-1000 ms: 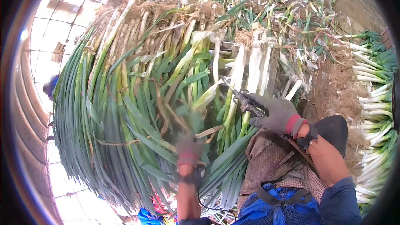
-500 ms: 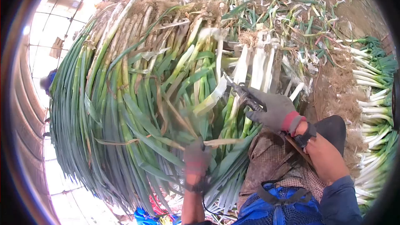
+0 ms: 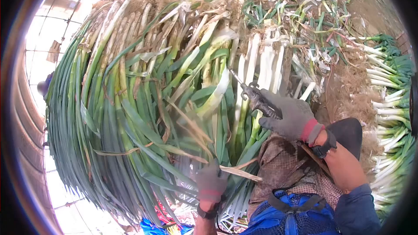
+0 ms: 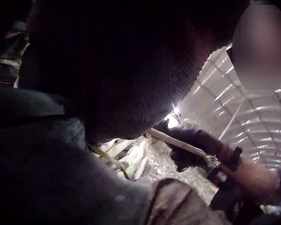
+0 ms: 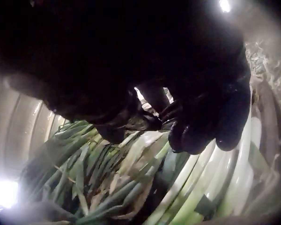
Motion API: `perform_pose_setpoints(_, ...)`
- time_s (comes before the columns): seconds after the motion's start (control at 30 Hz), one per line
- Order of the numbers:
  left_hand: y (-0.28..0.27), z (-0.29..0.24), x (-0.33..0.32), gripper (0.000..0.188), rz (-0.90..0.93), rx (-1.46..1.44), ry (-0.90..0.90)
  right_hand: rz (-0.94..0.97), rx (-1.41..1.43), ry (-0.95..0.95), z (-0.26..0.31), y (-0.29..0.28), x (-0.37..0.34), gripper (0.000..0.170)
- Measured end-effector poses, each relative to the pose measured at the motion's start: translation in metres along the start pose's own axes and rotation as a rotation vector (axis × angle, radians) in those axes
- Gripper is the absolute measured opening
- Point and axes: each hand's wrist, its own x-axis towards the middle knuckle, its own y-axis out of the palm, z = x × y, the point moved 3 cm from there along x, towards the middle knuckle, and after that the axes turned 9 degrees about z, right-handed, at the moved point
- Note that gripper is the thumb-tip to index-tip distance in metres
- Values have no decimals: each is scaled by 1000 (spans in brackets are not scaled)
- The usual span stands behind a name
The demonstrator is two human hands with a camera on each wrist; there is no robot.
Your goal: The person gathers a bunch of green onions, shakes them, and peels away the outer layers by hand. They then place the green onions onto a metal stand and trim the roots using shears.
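My gloved left hand [image 3: 211, 182] grips leaves at the lower middle of the head view, a dry tan leaf [image 3: 239, 172] sticking out beside it. Above it, a leek's pale end [image 3: 221, 88] stands near the nozzle tip of a dark tool [image 3: 261, 102]. The right hand [image 3: 291, 117], also gloved, holds that tool with curled fingers. White leek stalks [image 3: 266, 67] lie just beyond the tool. In the left wrist view a dark glove [image 4: 126, 70] hides the grip; the right wrist view shows dark glove fingers [image 5: 201, 108] above leeks.
A large pile of untrimmed leeks [image 3: 100, 104] fills the left side, roots away from me. Leaf scraps [image 3: 300, 4] litter the ground at the back. Rows of white-stalked leeks [image 3: 392, 113] lie at the right. Part of another person shows at the far left edge.
My left hand has moved down and slightly right, the dry leaf shifting with it. The right hand and tool have moved only slightly. The view has shifted a little.
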Motion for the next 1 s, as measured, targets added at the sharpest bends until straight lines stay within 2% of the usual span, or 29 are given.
perform_pose_setpoints(0.03,6,1,0,30,38,90,-36,-14,2,-6,0,1,-2,78)
perform_pose_setpoints(0.07,13,8,7,41,82,142,-69,29,-29,-21,7,1,-5,78)
perform_pose_setpoints(0.17,0,20,12,49,20,35,14,28,-70,50,8,7,5,79)
perform_pose_setpoints(0.2,-9,20,8,51,-23,129,11,-47,-124,76,1,11,12,78)
perform_pose_setpoints(0.3,-55,-4,4,48,-181,-71,34,145,-107,129,17,6,11,75)
perform_pose_setpoints(0.33,-61,-7,6,44,-268,-118,77,92,-137,76,13,13,12,72)
perform_pose_setpoints(0.43,-76,-31,28,40,-330,-185,207,23,-116,148,15,8,35,69)
perform_pose_setpoints(0.47,-75,-41,40,38,-258,-190,174,19,-130,184,14,5,47,67)
perform_pose_setpoints(0.57,-63,-64,80,37,-272,-71,345,-71,-108,158,14,-16,75,69)
perform_pose_setpoints(0.7,-42,-79,138,38,-187,-31,330,-185,-207,196,10,-41,120,74)
perform_pose_setpoints(0.73,-38,-81,152,39,-179,-4,321,-161,-167,245,12,-50,127,71)
perform_pose_setpoints(0.8,-33,-82,181,45,-167,24,312,-212,-217,199,2,-53,137,70)
perform_pose_setpoints(0.83,-33,-80,192,46,-259,74,314,-237,-242,174,-1,-54,141,70)
perform_pose_setpoints(0.87,-33,-78,202,48,-353,123,316,-140,-168,186,7,-55,130,70)
perform_pose_setpoints(0.9,-32,-77,212,49,-446,170,316,-139,-243,186,5,-48,124,73)
perform_pose_setpoints(1.0,-36,-83,239,51,-366,260,173,-64,-281,95,4,-30,109,77)
